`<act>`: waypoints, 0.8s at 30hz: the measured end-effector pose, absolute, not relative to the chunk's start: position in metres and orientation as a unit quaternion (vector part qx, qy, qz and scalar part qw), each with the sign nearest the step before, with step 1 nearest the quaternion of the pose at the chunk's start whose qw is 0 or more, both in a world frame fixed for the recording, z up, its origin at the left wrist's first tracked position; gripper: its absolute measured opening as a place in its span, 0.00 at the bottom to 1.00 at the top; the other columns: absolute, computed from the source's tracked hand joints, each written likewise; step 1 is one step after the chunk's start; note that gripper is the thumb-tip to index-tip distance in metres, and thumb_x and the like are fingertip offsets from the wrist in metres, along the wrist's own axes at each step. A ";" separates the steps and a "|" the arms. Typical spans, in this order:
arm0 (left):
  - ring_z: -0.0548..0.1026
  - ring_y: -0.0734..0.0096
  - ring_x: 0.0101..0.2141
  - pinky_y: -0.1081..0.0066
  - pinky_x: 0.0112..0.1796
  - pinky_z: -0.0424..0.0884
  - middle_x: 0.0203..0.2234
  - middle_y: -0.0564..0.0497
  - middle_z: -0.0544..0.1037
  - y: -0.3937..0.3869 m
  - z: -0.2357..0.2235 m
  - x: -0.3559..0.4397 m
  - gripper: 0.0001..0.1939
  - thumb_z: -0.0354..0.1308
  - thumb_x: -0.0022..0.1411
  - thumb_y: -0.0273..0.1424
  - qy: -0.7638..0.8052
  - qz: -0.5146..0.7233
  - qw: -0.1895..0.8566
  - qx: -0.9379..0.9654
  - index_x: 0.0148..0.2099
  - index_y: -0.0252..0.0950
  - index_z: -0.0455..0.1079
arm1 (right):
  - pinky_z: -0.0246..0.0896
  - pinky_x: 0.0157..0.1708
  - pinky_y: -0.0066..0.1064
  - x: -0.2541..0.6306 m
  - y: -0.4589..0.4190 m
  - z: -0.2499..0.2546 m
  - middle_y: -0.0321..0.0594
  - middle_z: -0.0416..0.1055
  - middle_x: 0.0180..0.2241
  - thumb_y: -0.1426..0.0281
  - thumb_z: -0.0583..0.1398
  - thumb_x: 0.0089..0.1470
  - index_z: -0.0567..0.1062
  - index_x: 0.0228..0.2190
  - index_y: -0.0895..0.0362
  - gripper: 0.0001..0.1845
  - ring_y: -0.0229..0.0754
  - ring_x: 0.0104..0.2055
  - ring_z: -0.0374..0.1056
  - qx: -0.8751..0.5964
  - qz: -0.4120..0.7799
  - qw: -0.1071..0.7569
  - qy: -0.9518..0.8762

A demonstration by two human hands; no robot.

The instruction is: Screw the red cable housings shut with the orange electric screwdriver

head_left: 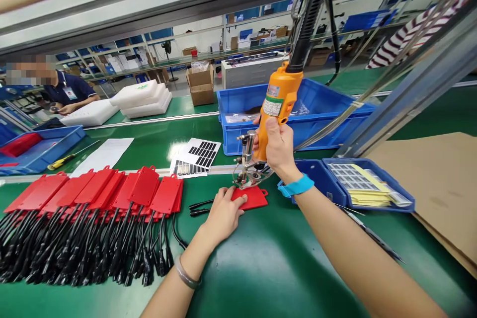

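Note:
My right hand (278, 148) is wrapped around the orange body of an electric screwdriver (275, 102), held upright. Its metal lower end, with thin tubes around it, meets the top of a flat red plastic case (257, 198). My left hand (224, 212) presses that case to the green bench, thumb and fingers on its left part, which they hide. Two short black cables (201, 207) stick out from the case to the left. The screwdriver's tip and any screw under it are too small to make out.
Rows of red cases (137, 186) with black cables lie at left. Behind stand a blue bin (242, 136), label sheets (203, 154) and a yellow-handled screwdriver (57, 163). At right are a blue tray (406, 198), tweezers (376, 239) and cardboard (443, 179). A person (70, 87) works far left.

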State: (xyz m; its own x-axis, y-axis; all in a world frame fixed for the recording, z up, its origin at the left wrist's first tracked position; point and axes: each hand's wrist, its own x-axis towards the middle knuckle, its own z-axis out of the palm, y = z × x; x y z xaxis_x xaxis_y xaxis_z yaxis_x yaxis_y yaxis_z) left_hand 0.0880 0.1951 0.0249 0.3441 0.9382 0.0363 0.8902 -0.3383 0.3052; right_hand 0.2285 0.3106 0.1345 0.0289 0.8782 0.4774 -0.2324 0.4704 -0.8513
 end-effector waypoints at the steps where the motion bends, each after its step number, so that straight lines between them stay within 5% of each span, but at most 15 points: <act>1: 0.62 0.51 0.53 0.53 0.52 0.67 0.60 0.41 0.63 0.195 0.025 0.088 0.20 0.53 0.66 0.29 0.564 0.104 0.115 0.811 0.59 0.41 0.67 | 0.57 0.14 0.28 0.228 0.311 0.134 0.30 0.62 0.15 0.39 0.59 0.47 0.69 0.29 0.54 0.29 0.34 0.14 0.59 -0.293 0.423 0.657 -0.552; 10: 0.63 0.51 0.52 0.54 0.52 0.67 0.58 0.41 0.64 0.194 0.020 0.088 0.21 0.55 0.65 0.29 0.566 0.112 0.097 0.811 0.59 0.41 0.67 | 0.57 0.13 0.27 0.224 0.306 0.123 0.31 0.63 0.15 0.40 0.59 0.46 0.69 0.27 0.54 0.29 0.34 0.14 0.59 -0.279 0.414 0.669 -0.551; 17: 0.64 0.51 0.50 0.54 0.49 0.68 0.56 0.40 0.65 0.189 0.022 0.095 0.20 0.54 0.65 0.31 0.577 0.112 0.061 0.807 0.59 0.41 0.67 | 0.56 0.12 0.28 0.244 0.274 0.175 0.31 0.64 0.18 0.43 0.59 0.50 0.75 0.38 0.54 0.28 0.35 0.15 0.60 -0.252 0.362 0.702 -0.560; 24: 0.65 0.50 0.49 0.55 0.47 0.69 0.53 0.39 0.67 0.186 0.018 0.104 0.20 0.56 0.64 0.31 0.600 0.108 0.049 0.791 0.59 0.39 0.68 | 0.57 0.11 0.31 0.255 0.264 0.176 0.33 0.64 0.17 0.43 0.58 0.51 0.76 0.35 0.51 0.25 0.36 0.14 0.61 -0.256 0.362 0.708 -0.550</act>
